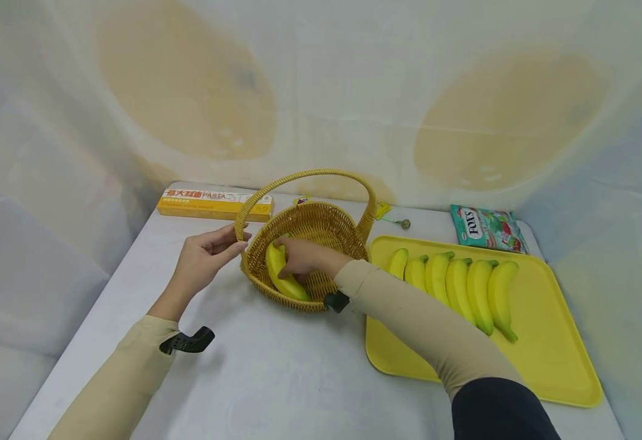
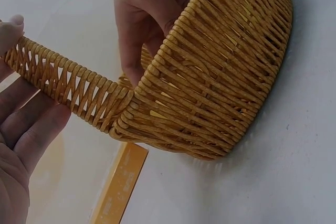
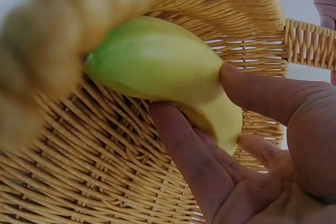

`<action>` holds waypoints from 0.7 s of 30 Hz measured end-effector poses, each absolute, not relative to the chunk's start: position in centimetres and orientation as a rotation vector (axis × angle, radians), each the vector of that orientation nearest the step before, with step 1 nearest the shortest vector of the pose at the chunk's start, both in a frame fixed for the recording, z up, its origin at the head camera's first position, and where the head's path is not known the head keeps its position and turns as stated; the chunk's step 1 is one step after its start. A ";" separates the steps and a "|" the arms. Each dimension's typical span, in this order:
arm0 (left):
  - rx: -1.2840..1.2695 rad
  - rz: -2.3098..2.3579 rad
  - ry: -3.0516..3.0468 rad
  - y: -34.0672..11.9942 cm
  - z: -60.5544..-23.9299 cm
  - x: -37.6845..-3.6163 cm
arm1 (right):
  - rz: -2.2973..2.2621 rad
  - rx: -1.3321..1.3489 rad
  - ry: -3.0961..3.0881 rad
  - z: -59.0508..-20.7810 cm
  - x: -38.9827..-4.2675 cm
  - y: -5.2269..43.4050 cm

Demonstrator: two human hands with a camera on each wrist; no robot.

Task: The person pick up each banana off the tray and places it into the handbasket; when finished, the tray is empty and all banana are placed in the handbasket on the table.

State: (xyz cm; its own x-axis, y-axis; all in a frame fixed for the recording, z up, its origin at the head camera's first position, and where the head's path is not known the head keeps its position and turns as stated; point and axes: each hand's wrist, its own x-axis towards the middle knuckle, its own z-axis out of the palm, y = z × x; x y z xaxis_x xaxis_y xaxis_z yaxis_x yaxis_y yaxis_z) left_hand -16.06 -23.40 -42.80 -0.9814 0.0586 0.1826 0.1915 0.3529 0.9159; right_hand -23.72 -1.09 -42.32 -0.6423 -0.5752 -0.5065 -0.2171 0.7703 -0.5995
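A woven yellow basket [image 1: 348,238] with an arched handle [image 1: 304,177] stands mid-table. My left hand [image 1: 205,256] grips the handle near its left base; the thumb lies on top and the fingers [image 2: 37,124] underneath. Inside the basket, my right hand [image 1: 304,260] holds a yellow-green banana [image 1: 279,275], which lies against the left wall. Close up, the thumb and fingers [image 3: 184,145] wrap the banana [image 3: 157,61] over the woven floor [image 3: 94,171]. Several more bananas [image 1: 464,281] lie side by side on a yellow tray [image 1: 546,354] to the right.
A yellow pasta box [image 1: 211,203] lies at the back left, just behind the basket. A green FOX'S candy bag [image 1: 486,227] sits behind the tray. A small green stick [image 1: 403,224] lies between basket and bag. Pale draped walls close in the table.
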 end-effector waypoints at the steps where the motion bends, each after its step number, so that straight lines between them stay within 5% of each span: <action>1: -0.235 -1.704 -2.485 -23.4 -42.8 -16.1 | -0.648 -0.591 2.251 -42.3 -23.7 -1.0; 21: -0.254 -1.696 -2.470 -23.3 -43.0 -16.2 | -0.851 -0.727 2.513 -41.0 -21.2 7.9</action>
